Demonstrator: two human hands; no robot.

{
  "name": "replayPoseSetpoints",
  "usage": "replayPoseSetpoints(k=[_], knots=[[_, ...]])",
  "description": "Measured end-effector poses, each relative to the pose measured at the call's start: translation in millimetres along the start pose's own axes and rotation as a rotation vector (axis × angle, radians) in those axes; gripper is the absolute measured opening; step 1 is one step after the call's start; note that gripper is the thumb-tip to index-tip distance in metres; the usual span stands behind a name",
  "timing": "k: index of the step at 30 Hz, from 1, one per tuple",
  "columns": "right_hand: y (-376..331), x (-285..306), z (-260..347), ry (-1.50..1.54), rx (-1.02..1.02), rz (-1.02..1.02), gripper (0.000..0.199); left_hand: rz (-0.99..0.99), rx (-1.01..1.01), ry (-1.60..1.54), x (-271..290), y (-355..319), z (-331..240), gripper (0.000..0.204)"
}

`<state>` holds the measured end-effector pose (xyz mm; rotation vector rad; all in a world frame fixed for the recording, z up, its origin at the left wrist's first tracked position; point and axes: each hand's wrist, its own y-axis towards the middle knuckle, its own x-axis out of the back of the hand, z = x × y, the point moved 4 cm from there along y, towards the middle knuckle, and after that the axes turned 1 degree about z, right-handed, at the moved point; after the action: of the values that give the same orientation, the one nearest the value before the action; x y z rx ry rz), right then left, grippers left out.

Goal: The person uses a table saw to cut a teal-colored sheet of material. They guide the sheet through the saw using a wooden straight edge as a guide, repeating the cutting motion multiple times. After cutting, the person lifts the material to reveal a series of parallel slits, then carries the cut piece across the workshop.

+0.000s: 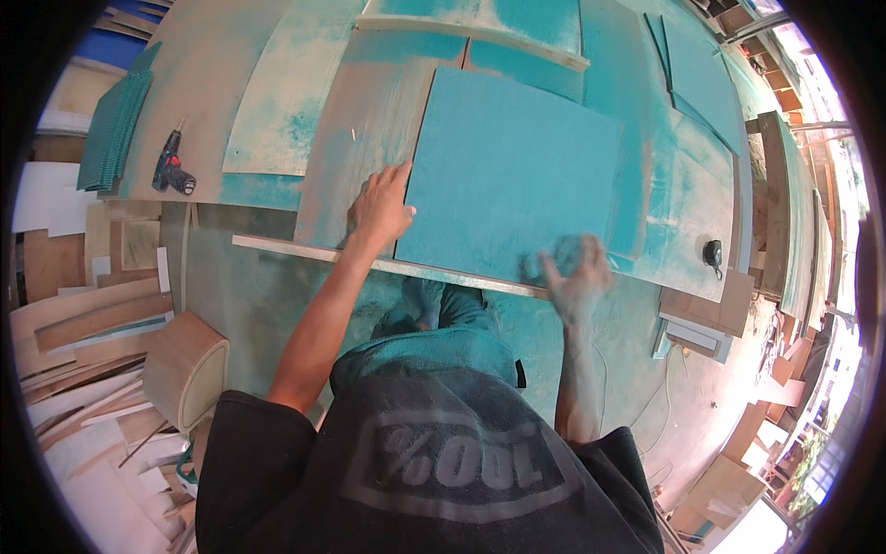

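Note:
A square teal-painted panel [512,171] lies flat on a worktable [360,120] smeared with teal paint. My left hand [380,208] rests on the panel's left edge, fingers spread and pressing down. My right hand [574,275], covered in teal dust and blurred, is at the panel's near right corner with fingers apart. Whether it grips anything I cannot tell. A thin wooden strip [305,251] runs along the table's near edge under both hands.
A cordless drill [172,168] lies at the table's left. A stack of teal panels [115,129] leans beyond it. A small dark round object [712,253] sits at the table's right. Wood offcuts [83,332] and a rounded wooden box [185,367] cover the floor left.

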<state>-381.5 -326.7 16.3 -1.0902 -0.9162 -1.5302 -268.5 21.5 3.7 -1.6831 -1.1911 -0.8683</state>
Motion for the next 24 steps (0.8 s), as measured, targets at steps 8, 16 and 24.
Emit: replayPoseSetpoints(k=[8,16,24], knots=[[-17,-48,114,-0.201,0.397,0.464,0.109,0.336,-0.130,0.275,17,32,-4,0.105],[5,-47,120,-0.107,0.372,0.443,0.098,0.328,-0.135,0.248,19,46,5,0.110],[93,-51,127,-0.129,0.371,0.428,0.101,0.315,-0.144,0.224,37,134,3,0.109]])
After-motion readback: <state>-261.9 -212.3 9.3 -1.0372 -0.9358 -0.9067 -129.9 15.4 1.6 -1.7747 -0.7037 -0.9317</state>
